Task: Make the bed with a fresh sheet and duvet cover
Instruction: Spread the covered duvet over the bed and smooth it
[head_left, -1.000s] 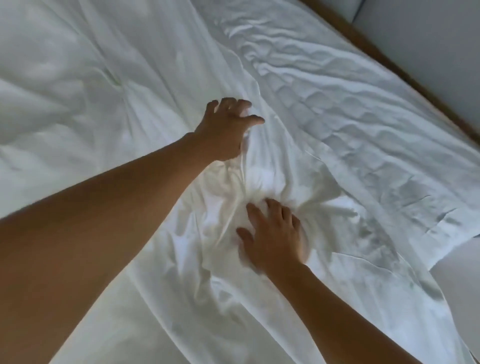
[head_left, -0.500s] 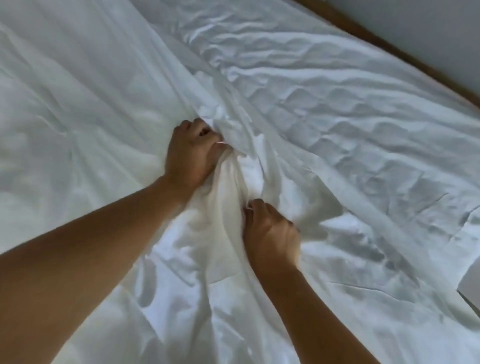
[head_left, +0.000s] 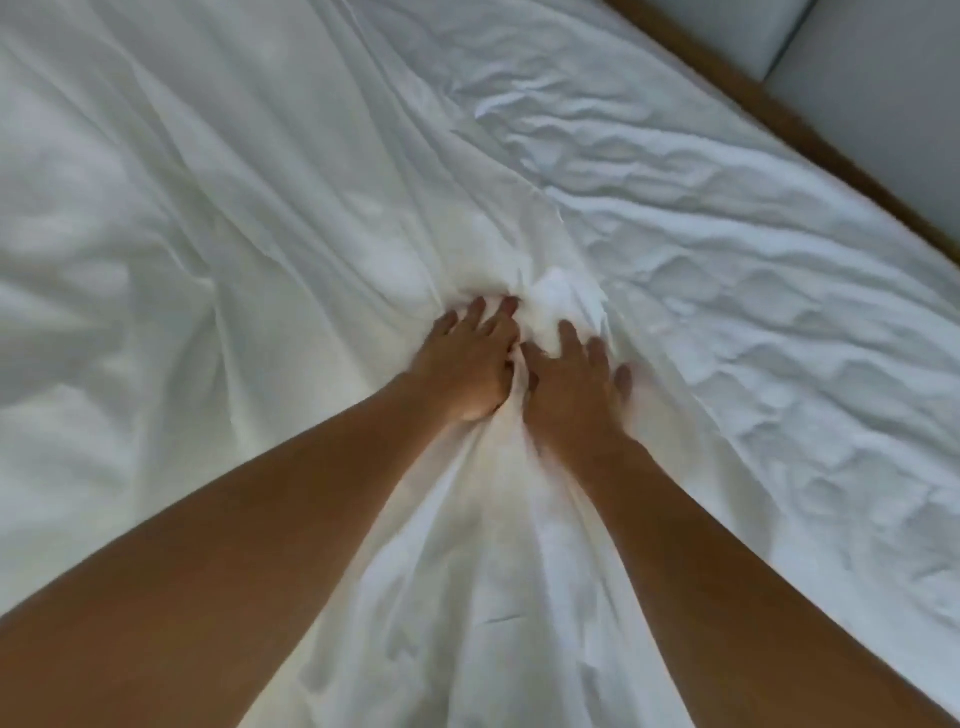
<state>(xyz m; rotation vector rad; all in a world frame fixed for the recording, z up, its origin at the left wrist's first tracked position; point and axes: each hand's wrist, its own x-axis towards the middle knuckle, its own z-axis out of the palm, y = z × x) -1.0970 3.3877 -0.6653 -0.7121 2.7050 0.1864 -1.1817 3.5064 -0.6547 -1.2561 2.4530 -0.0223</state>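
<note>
A smooth white sheet (head_left: 249, 218) lies loose over the left and middle of the bed and is gathered into a bunch at the centre. To the right, a white quilted layer (head_left: 753, 322) lies crumpled. My left hand (head_left: 467, 358) and my right hand (head_left: 576, 384) lie side by side on the bunch, fingers stretched forward and pressing into the folds. A ridge of fabric runs between the two hands and down between my forearms.
A brown wooden bed frame edge (head_left: 779, 119) runs diagonally across the upper right corner. Beyond it are grey padded panels (head_left: 883, 104).
Half a second ago both hands clenched the fabric, with the left hand farther forward. Now they are close together, with fingers spread, farther along the bunch.
</note>
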